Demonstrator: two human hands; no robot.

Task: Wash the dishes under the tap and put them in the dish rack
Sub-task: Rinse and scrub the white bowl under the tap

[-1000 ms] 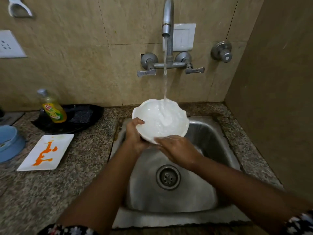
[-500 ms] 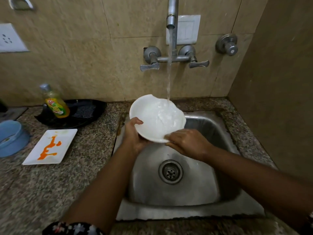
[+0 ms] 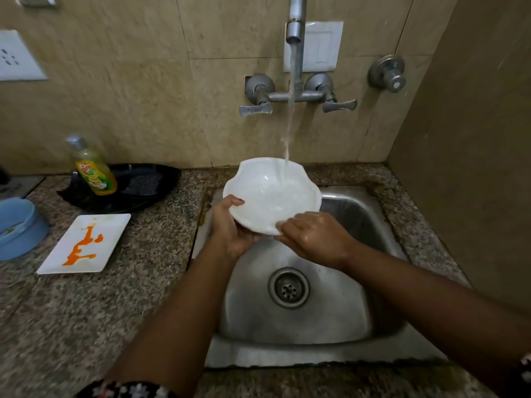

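Head view looks down on a steel sink (image 3: 301, 326) set in a granite surface (image 3: 71, 311). We hold a white bowl (image 3: 270, 196) above the basin with both hands clamped on it. Our left hand (image 3: 230, 225) grips the near-left rim, thumb over the edge and fingers hidden underneath. Our right hand (image 3: 316, 239) closes on the near rim from the right; its fingertips are out of sight behind the bowl.

We keep the bowl tipped toward us, its far edge raised, so the stream from the tap (image 3: 296, 24) strikes the inside near the far-right rim and runs across the hollow. Holding it over the basin lets the runoff fall toward the drain (image 3: 288, 287) rather than onto the surface. We judge this to be the rinsing step, with the bowl looking clean inside.

To the left, well apart from the sink, lies a white plate (image 3: 109, 228) streaked with orange sauce, not yet washed. Behind it a soap bottle (image 3: 96, 173) stands on a black tray (image 3: 152, 185), and a blue bowl (image 3: 17, 225) sits at the left edge. No dish rack is in view, so we cannot tell where the bowl will go. Wet hands on a slick rim could slip, so a two-handed grip makes sense.
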